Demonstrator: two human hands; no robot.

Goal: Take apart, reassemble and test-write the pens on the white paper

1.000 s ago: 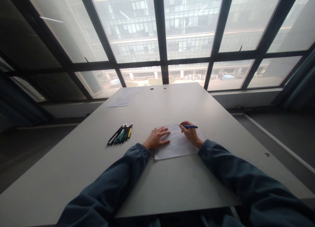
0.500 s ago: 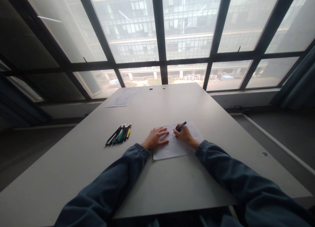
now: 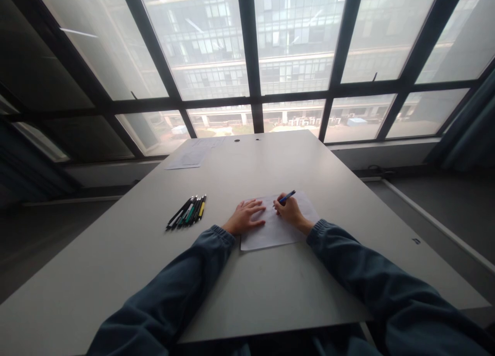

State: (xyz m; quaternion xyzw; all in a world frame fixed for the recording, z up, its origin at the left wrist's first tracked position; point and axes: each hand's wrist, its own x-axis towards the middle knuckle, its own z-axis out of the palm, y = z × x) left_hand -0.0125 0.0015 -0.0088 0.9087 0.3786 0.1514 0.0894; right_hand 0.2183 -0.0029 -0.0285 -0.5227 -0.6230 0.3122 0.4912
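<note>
The near edge of the tabletop [image 3: 270,289] lies well apart from the paper sheet [image 3: 271,235], leaving me room between. On the sheet my left hand [image 3: 243,218] lies flat, fingers spread, gripping nothing; my right hand [image 3: 291,212] pinches the blue pen [image 3: 288,195]. Pens [image 3: 189,213] lie to the left, loose papers [image 3: 184,160] by the far-left edge. A second ago my right hand was farther right, pen nearly level
</note>
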